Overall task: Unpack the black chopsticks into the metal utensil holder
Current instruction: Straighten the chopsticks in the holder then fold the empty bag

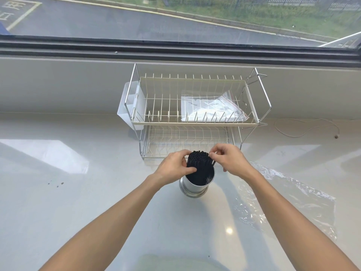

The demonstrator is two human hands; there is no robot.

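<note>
A bundle of black chopsticks (199,163) stands upright in the round metal utensil holder (192,189) on the pale counter, its ends sticking out above the rim. My left hand (174,165) grips the bundle from the left, thumb across its side. My right hand (228,160) touches the top right of the bundle, fingertips pinched at the chopstick ends. The lower part of the chopsticks is hidden inside the holder.
A two-tier wire dish rack (195,122) stands just behind the holder, with a zip bag (213,108) on its upper shelf and a white plastic caddy (128,106) on its left. Crumpled clear plastic wrap (289,200) lies on the counter to the right. A window ledge runs behind.
</note>
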